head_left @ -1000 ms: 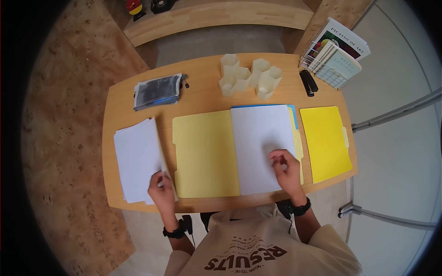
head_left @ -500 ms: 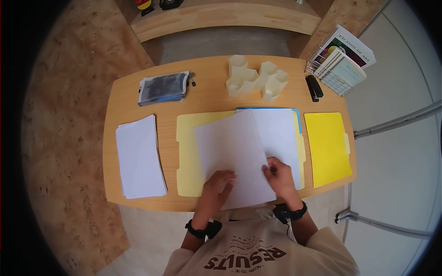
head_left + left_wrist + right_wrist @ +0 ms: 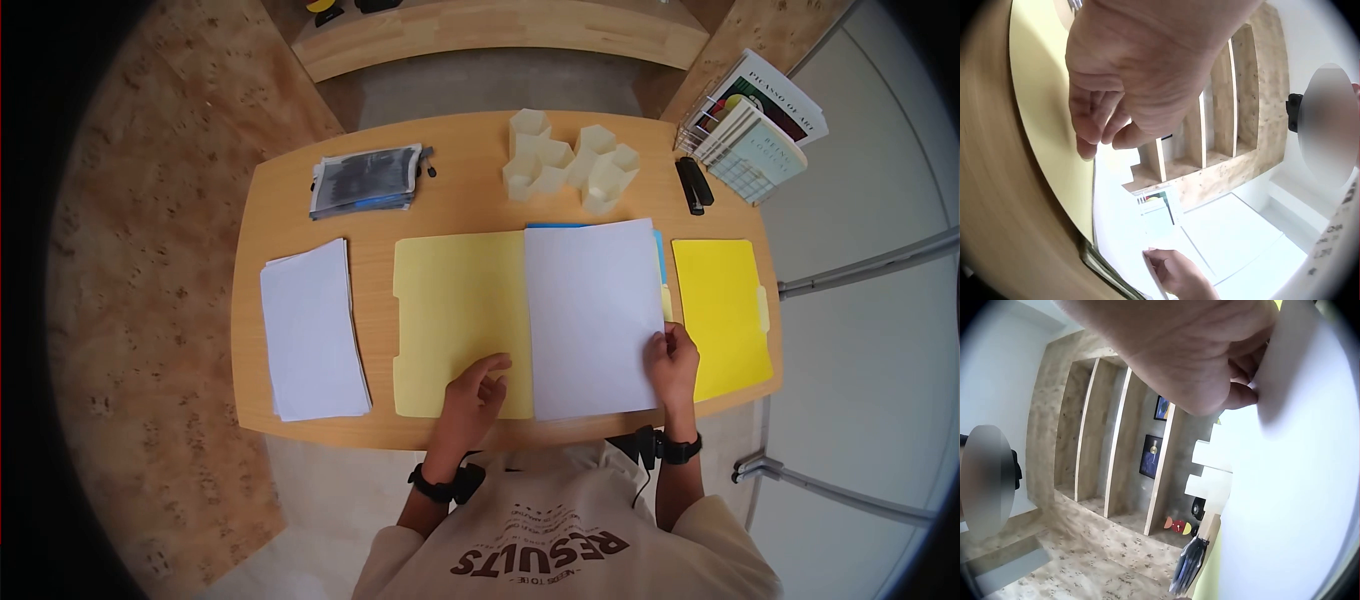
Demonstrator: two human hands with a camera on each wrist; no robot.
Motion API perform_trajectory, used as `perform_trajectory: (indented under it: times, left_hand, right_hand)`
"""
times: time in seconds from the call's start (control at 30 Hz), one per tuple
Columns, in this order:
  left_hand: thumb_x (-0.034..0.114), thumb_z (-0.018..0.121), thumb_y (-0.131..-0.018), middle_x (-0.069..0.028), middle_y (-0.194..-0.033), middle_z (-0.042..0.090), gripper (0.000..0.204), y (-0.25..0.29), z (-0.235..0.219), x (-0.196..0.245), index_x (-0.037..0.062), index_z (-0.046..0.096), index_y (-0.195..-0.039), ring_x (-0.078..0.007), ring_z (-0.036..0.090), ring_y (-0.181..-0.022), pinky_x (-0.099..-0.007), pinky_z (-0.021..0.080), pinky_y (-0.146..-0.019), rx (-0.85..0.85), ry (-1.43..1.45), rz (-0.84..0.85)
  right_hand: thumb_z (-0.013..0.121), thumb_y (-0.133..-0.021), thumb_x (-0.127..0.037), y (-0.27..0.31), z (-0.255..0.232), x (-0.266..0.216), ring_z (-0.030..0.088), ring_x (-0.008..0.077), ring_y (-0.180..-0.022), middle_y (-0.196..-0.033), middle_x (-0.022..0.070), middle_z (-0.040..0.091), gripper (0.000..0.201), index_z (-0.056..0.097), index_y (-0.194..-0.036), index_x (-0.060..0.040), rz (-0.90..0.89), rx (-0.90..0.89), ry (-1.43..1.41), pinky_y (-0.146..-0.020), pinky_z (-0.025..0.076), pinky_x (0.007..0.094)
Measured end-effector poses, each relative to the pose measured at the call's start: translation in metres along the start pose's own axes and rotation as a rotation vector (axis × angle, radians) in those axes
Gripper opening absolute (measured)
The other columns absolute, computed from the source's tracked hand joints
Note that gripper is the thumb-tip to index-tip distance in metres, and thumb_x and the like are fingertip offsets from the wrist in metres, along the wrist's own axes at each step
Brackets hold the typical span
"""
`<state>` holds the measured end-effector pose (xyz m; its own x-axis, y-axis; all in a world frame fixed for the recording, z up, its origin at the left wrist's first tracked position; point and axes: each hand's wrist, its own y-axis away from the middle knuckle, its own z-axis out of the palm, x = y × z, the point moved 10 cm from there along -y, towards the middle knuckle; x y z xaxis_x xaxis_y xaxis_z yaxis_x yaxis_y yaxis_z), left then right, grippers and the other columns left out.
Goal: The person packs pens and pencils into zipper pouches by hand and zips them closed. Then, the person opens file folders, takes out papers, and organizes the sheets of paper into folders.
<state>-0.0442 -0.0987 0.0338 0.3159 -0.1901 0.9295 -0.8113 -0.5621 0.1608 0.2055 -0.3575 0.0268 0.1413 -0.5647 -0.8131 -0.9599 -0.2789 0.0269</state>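
Observation:
An opened pale yellow folder (image 3: 455, 300) lies mid-table, with white sheets (image 3: 595, 310) over its right half and a blue edge (image 3: 661, 262) showing behind them. My right hand (image 3: 673, 365) pinches the top sheet's right edge; the right wrist view shows the thumb on the white paper (image 3: 1297, 487). My left hand (image 3: 472, 403), fingers loosely bent and holding nothing, is over the folder's left half near the fold. In the left wrist view its fingers hang just above the yellow surface (image 3: 1041, 94).
A stack of white paper (image 3: 315, 335) lies at the left, a bright yellow folder (image 3: 722, 315) at the right. Behind are zip pouches (image 3: 367, 180), hexagonal holders (image 3: 540, 165), a black stapler (image 3: 693, 185) and books in a wire rack (image 3: 752, 150).
Both hands went from the left stack to the folder with a sheet, which now lies over its right half. My left hand has let go; my right hand has moved to the sheet's right edge.

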Motion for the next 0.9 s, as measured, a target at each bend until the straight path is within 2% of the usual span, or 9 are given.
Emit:
perform_trajectory:
  times: [0.13, 0.2, 0.3, 0.43, 0.6, 0.9]
  left_hand:
    - [-0.003, 0.061, -0.094, -0.0077, -0.119, 0.075, 0.04, 0.001, 0.013, -0.005, 0.0047, 0.062, -0.133, -0.0111, 0.068, -0.074, -0.0269, 0.056, -0.072, -0.065, 0.042, -0.068]
    - [0.001, 0.062, -0.095, -0.0084, -0.123, 0.075, 0.042, 0.001, 0.017, 0.001, 0.0058, 0.061, -0.138, -0.0112, 0.068, -0.068, -0.0265, 0.056, -0.071, -0.072, 0.052, -0.026]
    - [0.004, 0.064, -0.097, -0.0076, -0.124, 0.075, 0.043, 0.0, 0.022, 0.007, 0.0064, 0.059, -0.139, -0.01, 0.067, -0.069, -0.0261, 0.055, -0.071, -0.092, 0.051, -0.041]
    - [0.006, 0.065, -0.097, -0.0068, -0.125, 0.075, 0.043, 0.0, 0.026, 0.01, 0.0065, 0.059, -0.14, -0.0093, 0.065, -0.068, -0.0261, 0.054, -0.07, -0.111, 0.04, -0.049]
    - [0.005, 0.066, -0.096, -0.0057, -0.126, 0.075, 0.043, -0.001, 0.027, 0.015, 0.0073, 0.06, -0.139, -0.0095, 0.058, -0.064, -0.0267, 0.052, -0.067, -0.075, 0.011, 0.057]
    - [0.004, 0.067, -0.095, -0.0052, -0.125, 0.075, 0.043, -0.001, 0.026, 0.014, 0.0075, 0.062, -0.137, -0.0096, 0.057, -0.068, -0.0252, 0.05, -0.064, -0.071, 0.014, 0.058]
  right_hand:
    - [0.057, -0.098, -0.008, 0.003, -0.003, -0.003, 0.058, 0.0162, -0.06, -0.068, 0.0106, 0.063, 0.015, 0.066, -0.103, 0.0032, -0.008, 0.009, -0.015, -0.061, 0.049, 0.0319]
    - [0.057, -0.099, -0.009, 0.003, -0.003, -0.009, 0.056, 0.0165, -0.058, -0.066, 0.0102, 0.062, 0.015, 0.066, -0.102, 0.0028, -0.023, 0.013, -0.003, -0.059, 0.047, 0.0323]
    - [0.057, -0.099, -0.009, 0.004, -0.003, -0.017, 0.056, 0.016, -0.058, -0.066, 0.0108, 0.061, 0.015, 0.066, -0.103, 0.0022, -0.044, 0.009, 0.052, -0.059, 0.047, 0.0325]
    - [0.058, -0.099, -0.01, 0.002, -0.001, -0.011, 0.056, 0.0172, -0.058, -0.067, 0.0118, 0.061, 0.016, 0.066, -0.103, 0.0023, -0.039, 0.006, 0.053, -0.059, 0.047, 0.033]
    - [0.058, -0.098, -0.011, 0.002, 0.0, -0.015, 0.055, 0.0201, -0.058, -0.07, 0.0149, 0.063, 0.018, 0.067, -0.107, 0.0031, -0.08, 0.022, 0.05, -0.06, 0.047, 0.0337]
    - [0.059, -0.096, -0.013, 0.002, 0.0, -0.016, 0.054, 0.0209, -0.056, -0.07, 0.0161, 0.064, 0.021, 0.068, -0.106, 0.0038, -0.096, 0.027, 0.059, -0.058, 0.047, 0.0354]
